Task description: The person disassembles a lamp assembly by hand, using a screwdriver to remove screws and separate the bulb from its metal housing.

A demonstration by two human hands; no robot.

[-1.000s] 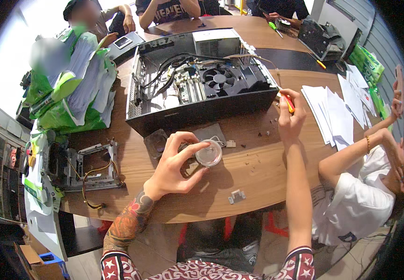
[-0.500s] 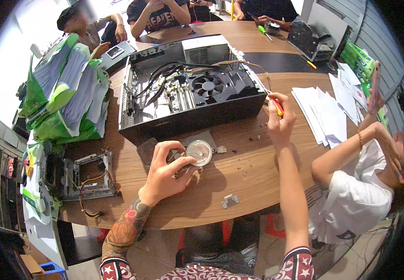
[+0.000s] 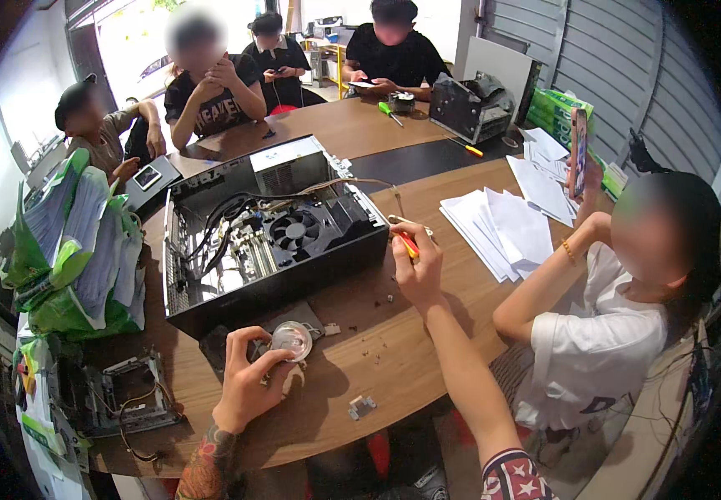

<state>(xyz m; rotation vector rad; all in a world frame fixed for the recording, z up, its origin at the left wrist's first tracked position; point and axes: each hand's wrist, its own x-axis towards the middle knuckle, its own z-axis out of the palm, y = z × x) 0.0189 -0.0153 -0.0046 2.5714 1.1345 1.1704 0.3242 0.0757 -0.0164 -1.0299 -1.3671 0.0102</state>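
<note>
"Taking the long black open-topped metal computer case (image 3: 285, 287) as the middle of the dial, where is the left hand (image 3: 252, 379)?"

"At six o'clock, just in front of it. Its fingers and thumb are clamped on a round clear container (image 3: 292, 340) at its edge. Whether that is lifted off the brown wood-grain table (image 3: 402, 367) or resting there, I can't tell."

"And the right hand (image 3: 417, 262)?"

"Past three o'clock, beside the case's end. Its fingers are closed on a screwdriver with a red and yellow handle (image 3: 409, 244), pointing up toward ten o'clock. What its tip touches is too small to make out."

"Anything loose nearby?"

"Small dark screws (image 3: 366, 353) lie scattered near five o'clock, and beyond them, nearer the table's edge, a small grey metal bracket (image 3: 362, 407)."

"Further round?"

"A grey metal frame with a trailing cable (image 3: 127, 400) sits at half past seven, bulging green and white bags of paper (image 3: 77, 250) at nine, loose white sheets (image 3: 494, 233) at three. Near four sits a person in a white T-shirt (image 3: 602, 350), holding up a phone (image 3: 578, 154)."
</note>
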